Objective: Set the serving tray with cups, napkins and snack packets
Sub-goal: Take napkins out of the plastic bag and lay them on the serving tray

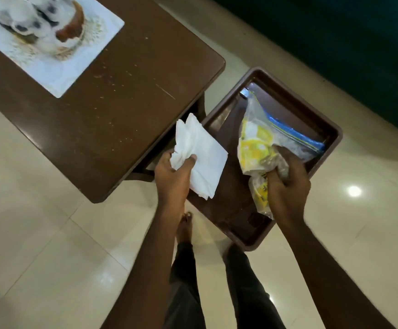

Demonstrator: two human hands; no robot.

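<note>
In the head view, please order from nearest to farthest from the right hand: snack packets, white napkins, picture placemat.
1. snack packets: in the right hand itself.
2. white napkins: to its left, in the left hand.
3. picture placemat: far upper left, on the table.

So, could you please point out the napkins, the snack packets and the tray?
napkins (206, 155): head view, flat white middle of the stack.
snack packets (255, 142): head view, yellow print on the upper packet.
tray (227, 200): head view, bare brown floor near its front end.
</note>
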